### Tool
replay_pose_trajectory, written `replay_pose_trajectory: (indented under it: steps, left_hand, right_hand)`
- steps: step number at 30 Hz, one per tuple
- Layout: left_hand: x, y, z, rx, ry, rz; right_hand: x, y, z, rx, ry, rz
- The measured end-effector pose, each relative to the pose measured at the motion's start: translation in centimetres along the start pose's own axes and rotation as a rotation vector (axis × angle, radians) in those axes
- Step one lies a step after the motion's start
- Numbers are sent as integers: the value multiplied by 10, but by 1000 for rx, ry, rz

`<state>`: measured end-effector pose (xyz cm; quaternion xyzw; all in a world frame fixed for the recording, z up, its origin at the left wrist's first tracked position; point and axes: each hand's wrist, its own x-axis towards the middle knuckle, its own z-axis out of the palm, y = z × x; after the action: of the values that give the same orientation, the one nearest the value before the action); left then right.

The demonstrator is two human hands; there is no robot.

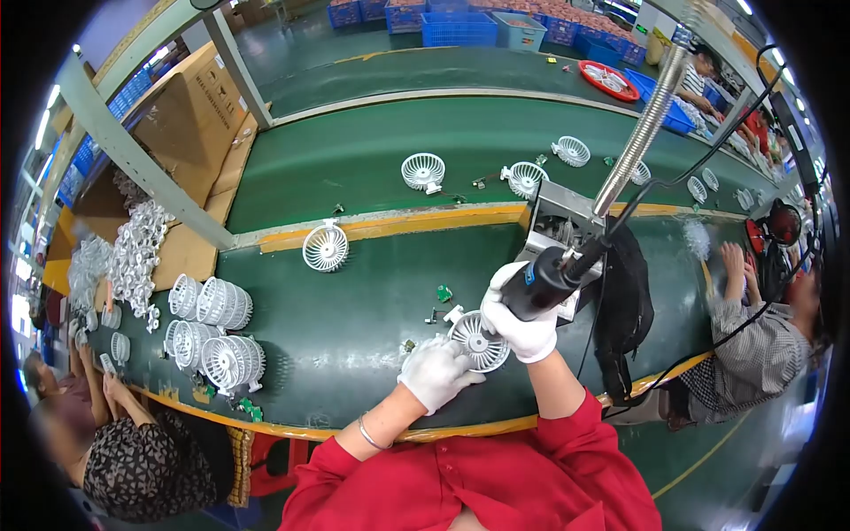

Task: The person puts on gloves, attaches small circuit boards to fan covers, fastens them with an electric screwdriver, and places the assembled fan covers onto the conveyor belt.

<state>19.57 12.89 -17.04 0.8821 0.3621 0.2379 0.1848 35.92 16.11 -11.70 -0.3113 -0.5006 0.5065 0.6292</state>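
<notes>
The right hand, in a white glove, was wrapped around what looked like a black electric screwdriver; the tool's tip was hidden. The left hand, gloved as well, was narrowed on the near left rim of a white fan cage, which lay on the table just left of the right hand. The cage's stem pointed to the far left, and the left hand probably bore on the rim to keep the piece from turning. The screwdriver slanted beneath a coiled spring, presumably there to take its weight.

Just beyond the right hand stood a metal box, and to the right lay a black bag, so room for the right hand looked tightest on those 2 sides. A small green circuit board lay on the far left side of the held cage. Further left, a stretch of green surface parted that cage from a group of stacked fan cages, nested in rows perhaps to save space.

On the far side, 1 loose fan cage lay against an orange-striped ledge, which bounded the reach; past it, a green belt bore more cages. The table's orange near edge ran close before the red shirt, and both arms reached over it.
</notes>
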Motion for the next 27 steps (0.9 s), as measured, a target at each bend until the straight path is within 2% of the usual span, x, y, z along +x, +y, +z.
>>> replay_pose_trajectory:
  steps: [1,4,6,8,10,12,13,14,18,20,21,22,25,27]
  left_hand:
    - [0,-1,0,2,-1,-3]
    - [2,2,-4,24,-9,-4]
    - [2,5,-5,27,-20,-21]
    - [3,5,-6,20,-36,-46]
    - [2,4,-3,31,-32,-41]
    - [3,4,-2,34,-25,-33]
    - [3,4,-2,35,-23,-31]
    - [2,5,-3,37,-21,-32]
    - [2,3,-1,0,-27,-29]
    - [2,4,-2,10,-31,-31]
    - [2,5,-2,-2,-20,-22]
    - [3,5,-2,-11,-12,-16]
    - [2,2,3,-24,36,18]
    - [2,0,7,-31,74,36]
  right_hand:
    - [0,4,-7,-27,-44,-37]
    - [-6,-4,-9,96,103,-9]
    - [-5,-25,-11,79,131,-185]
    - [2,-40,-19,-90,303,-214]
    - [14,-33,-36,-31,485,-170]
    - [18,-25,-51,-408,536,-216]
    - [18,-21,-53,-399,544,-252]
    - [20,-21,-50,-387,551,-286]
    - [8,-31,-32,-305,449,-105]
    - [-2,-41,-15,-149,404,-12]
    - [-4,-41,-6,-51,336,-130]
    - [-8,-44,2,-9,305,-128]
    - [-17,-32,19,62,195,-75]
    - [-20,-23,25,-39,190,16]
